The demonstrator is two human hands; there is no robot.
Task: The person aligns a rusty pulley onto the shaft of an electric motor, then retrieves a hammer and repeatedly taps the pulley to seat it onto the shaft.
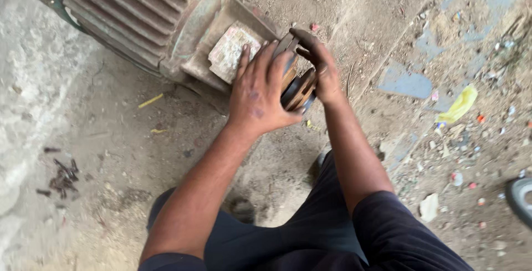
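Hands on the grooved, rust-brown metal pulley (298, 89), mounted at the near end of the big ribbed, grey-green cast-metal electric motor (149, 16) lying on its side on the dusty concrete floor (138, 154). Left hand (259, 93) laid flat over the pulley's near face, fingers spread, fingertips reaching the worn pale nameplate (231, 51) on the motor's end cover. Right hand (318, 68) curled over the pulley's far rim, fingers bent around the edge, thumb tucked at the grooves. Pulley clasped between both palms. Small heap of dark rusty bolts (62, 178) well to the left of the motor's near end. Yellow crumpled plastic wrapper (460, 105) well to the right of the motor, among scattered litter. Dark trousers (310, 232) below the motor, nearest the camera.
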